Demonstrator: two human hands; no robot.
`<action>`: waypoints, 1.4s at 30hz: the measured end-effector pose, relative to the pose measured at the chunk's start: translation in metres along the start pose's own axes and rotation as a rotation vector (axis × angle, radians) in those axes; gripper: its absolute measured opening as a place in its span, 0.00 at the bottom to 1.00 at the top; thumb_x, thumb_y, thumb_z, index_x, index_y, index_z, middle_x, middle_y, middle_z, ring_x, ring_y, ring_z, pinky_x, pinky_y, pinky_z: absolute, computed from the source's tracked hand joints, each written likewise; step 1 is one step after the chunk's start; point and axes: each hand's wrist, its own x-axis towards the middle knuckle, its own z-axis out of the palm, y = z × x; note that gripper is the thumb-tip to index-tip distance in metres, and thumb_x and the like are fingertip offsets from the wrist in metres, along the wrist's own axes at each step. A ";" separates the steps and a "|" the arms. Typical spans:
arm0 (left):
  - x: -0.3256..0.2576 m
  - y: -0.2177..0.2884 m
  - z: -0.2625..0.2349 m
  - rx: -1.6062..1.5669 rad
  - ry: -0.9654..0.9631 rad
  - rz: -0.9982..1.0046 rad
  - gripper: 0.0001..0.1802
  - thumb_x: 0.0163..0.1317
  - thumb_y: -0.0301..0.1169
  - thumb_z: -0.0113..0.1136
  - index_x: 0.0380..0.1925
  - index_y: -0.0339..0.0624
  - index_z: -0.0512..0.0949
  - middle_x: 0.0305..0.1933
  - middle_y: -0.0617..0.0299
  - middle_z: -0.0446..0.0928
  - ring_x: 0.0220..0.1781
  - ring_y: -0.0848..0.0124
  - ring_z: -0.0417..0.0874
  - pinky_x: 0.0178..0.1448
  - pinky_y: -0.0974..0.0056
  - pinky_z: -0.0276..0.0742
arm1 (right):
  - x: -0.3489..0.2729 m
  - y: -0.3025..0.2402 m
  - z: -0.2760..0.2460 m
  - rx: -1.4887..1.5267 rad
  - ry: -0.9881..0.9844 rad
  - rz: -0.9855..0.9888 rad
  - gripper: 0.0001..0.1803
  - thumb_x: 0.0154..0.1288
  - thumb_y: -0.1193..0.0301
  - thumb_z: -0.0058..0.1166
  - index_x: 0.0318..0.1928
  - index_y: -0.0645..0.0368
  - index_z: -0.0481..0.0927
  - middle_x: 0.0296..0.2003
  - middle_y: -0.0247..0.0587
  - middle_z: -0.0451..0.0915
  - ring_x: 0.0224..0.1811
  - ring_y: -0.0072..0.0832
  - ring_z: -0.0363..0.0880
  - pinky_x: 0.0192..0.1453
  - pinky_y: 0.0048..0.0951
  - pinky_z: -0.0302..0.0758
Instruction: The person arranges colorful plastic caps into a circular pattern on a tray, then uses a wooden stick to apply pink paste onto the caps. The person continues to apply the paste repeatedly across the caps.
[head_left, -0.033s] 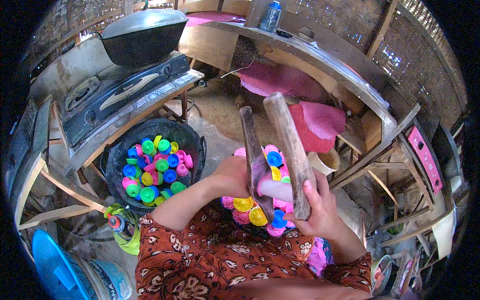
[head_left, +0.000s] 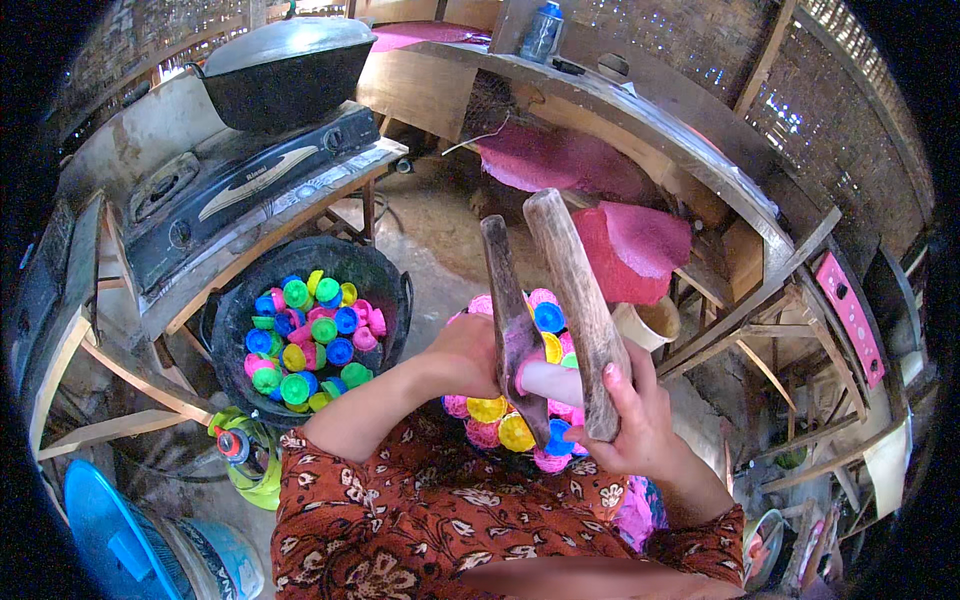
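Observation:
Two stout wooden bars (head_left: 575, 290), joined by a white cylinder (head_left: 552, 382), form a hand press held in front of me. Pink dough-like material shows where the cylinder meets the darker left bar (head_left: 508, 290). My left hand (head_left: 468, 352) is closed around that bar, its fingers mostly hidden behind it. Around the lighter right bar wraps my right hand (head_left: 640, 415), thumb on the near side. Beneath the press lie several small fluted cups in yellow (head_left: 517, 432), blue (head_left: 549, 318) and pink, partly hidden by my hands and the bars.
To the left, a black tub (head_left: 232, 330) holds several coloured cups. Behind it a gas stove (head_left: 260, 180) carries a large lidded pot (head_left: 290, 85). A blue basin (head_left: 115, 525) and green bottle (head_left: 250, 475) sit near left; a wooden bench (head_left: 640, 120) curves along the back right.
The tops of both wooden bars have shifted very slightly. Both hands keep their grip.

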 end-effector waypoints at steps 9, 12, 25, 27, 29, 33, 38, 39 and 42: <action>0.010 -0.014 0.020 0.043 -0.129 0.014 0.40 0.35 0.53 0.70 0.52 0.52 0.71 0.53 0.58 0.74 0.58 0.61 0.71 0.64 0.57 0.63 | 0.000 0.010 0.028 0.001 0.048 0.031 0.47 0.43 0.57 0.69 0.63 0.45 0.58 0.55 0.67 0.58 0.49 0.61 0.71 0.41 0.50 0.76; 0.021 -0.021 0.027 0.053 -0.138 -0.036 0.37 0.37 0.53 0.68 0.50 0.52 0.72 0.51 0.59 0.75 0.56 0.61 0.73 0.61 0.58 0.65 | 0.001 0.021 0.033 0.001 -0.010 0.096 0.53 0.43 0.56 0.68 0.67 0.49 0.50 0.58 0.65 0.57 0.54 0.61 0.66 0.52 0.49 0.71; 0.080 0.002 -0.056 -2.094 -0.259 0.658 0.62 0.35 0.21 0.65 0.69 0.59 0.38 0.68 0.47 0.54 0.69 0.43 0.53 0.69 0.43 0.51 | -0.076 0.090 0.043 2.059 -0.804 0.749 0.61 0.42 0.32 0.53 0.65 0.66 0.51 0.59 0.53 0.62 0.60 0.44 0.64 0.62 0.43 0.60; 0.086 0.006 -0.057 -1.998 -0.289 0.796 0.60 0.36 0.15 0.58 0.69 0.58 0.38 0.68 0.45 0.54 0.68 0.46 0.56 0.69 0.44 0.51 | -0.072 0.091 0.033 2.019 -0.797 0.742 0.62 0.42 0.30 0.50 0.65 0.67 0.50 0.58 0.53 0.64 0.59 0.44 0.66 0.61 0.43 0.62; 0.100 -0.001 -0.051 -1.879 -0.169 0.838 0.55 0.40 0.14 0.57 0.68 0.56 0.43 0.63 0.45 0.61 0.67 0.48 0.60 0.69 0.46 0.53 | -0.064 0.090 0.015 1.901 -0.733 0.790 0.63 0.42 0.28 0.48 0.65 0.67 0.50 0.57 0.53 0.66 0.57 0.43 0.68 0.59 0.44 0.64; 0.128 -0.058 -0.005 -2.003 0.149 0.375 0.42 0.51 0.46 0.61 0.64 0.52 0.53 0.53 0.51 0.71 0.58 0.51 0.70 0.63 0.46 0.62 | -0.038 0.109 0.006 1.649 -0.639 0.973 0.61 0.46 0.26 0.39 0.65 0.68 0.52 0.59 0.56 0.64 0.57 0.46 0.68 0.57 0.47 0.66; 0.140 -0.118 0.043 -2.312 0.222 0.211 0.39 0.57 0.65 0.41 0.55 0.46 0.66 0.38 0.57 0.77 0.43 0.59 0.78 0.52 0.51 0.73 | -0.038 0.150 0.027 1.415 -0.675 1.143 0.58 0.49 0.28 0.38 0.65 0.66 0.54 0.57 0.55 0.68 0.55 0.43 0.71 0.58 0.43 0.64; 0.139 -0.122 0.050 -2.301 0.255 0.218 0.37 0.57 0.65 0.43 0.54 0.47 0.66 0.36 0.59 0.78 0.42 0.61 0.79 0.48 0.54 0.75 | -0.042 0.158 0.029 1.361 -0.694 1.151 0.57 0.49 0.28 0.38 0.65 0.66 0.55 0.56 0.55 0.69 0.54 0.43 0.71 0.58 0.43 0.65; 0.133 -0.131 0.065 -2.382 0.280 0.291 0.35 0.58 0.65 0.40 0.52 0.50 0.68 0.36 0.56 0.79 0.39 0.58 0.81 0.44 0.53 0.78 | -0.046 0.163 0.033 1.301 -0.712 1.162 0.54 0.51 0.30 0.40 0.65 0.63 0.57 0.53 0.56 0.71 0.52 0.44 0.73 0.56 0.43 0.67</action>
